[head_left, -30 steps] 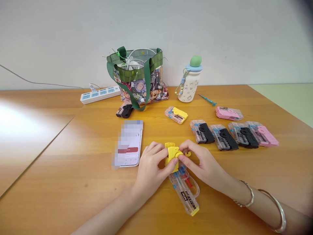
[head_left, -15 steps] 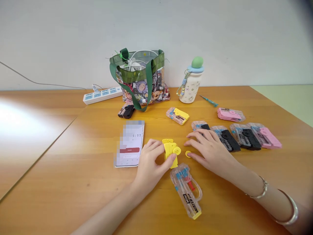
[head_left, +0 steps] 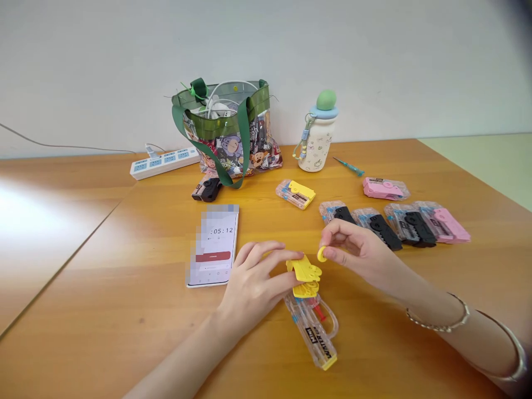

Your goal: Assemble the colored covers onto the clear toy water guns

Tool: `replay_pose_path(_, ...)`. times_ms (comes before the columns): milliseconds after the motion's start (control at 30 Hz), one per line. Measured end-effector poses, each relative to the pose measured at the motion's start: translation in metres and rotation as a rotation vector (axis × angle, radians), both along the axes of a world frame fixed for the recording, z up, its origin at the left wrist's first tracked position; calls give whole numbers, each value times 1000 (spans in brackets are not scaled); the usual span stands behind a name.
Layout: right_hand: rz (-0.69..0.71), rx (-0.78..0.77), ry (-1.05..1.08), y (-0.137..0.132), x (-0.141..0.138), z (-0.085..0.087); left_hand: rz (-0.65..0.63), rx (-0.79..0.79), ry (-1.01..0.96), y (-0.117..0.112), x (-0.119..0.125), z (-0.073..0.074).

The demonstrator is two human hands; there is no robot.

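Note:
My left hand [head_left: 254,280] grips a flat yellow plastic toy body [head_left: 305,272], held tilted just above the table. My right hand [head_left: 358,254] pinches a small yellow ring-shaped part [head_left: 322,254] between thumb and forefinger, a little to the right of the yellow body. A clear plastic toy shell with blue and red insides and a yellow tip [head_left: 312,330] lies on the table just below both hands.
A phone showing a timer [head_left: 214,246] lies left of my left hand. Several packaged black, pink and yellow toys [head_left: 394,221] lie at right. A green-strapped bag [head_left: 226,136], a bottle [head_left: 318,136], a power strip [head_left: 164,162] and a small screwdriver [head_left: 349,166] stand farther back.
My right hand let go of the yellow body, reached to the table and picked up the small yellow ring. My left hand tipped the yellow body flatter.

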State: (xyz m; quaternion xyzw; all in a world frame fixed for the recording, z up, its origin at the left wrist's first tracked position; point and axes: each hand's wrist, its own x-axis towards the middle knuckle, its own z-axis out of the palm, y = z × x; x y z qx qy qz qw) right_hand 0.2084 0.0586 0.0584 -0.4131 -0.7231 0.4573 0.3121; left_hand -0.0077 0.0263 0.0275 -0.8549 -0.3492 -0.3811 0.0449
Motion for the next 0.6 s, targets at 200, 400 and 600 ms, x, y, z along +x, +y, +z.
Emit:
replay_pose_path(200,162,-250,132,-1,-4,-3,-6,78,42,-1,1,-3)
replay_pose_path(400,251,-462,199,-2,-7,-8,-24,105,58,-2,2,-3)
replay_pose_path(600,212,-463,215,-7,-10,-5,-35,126,72,-2,1,-3)
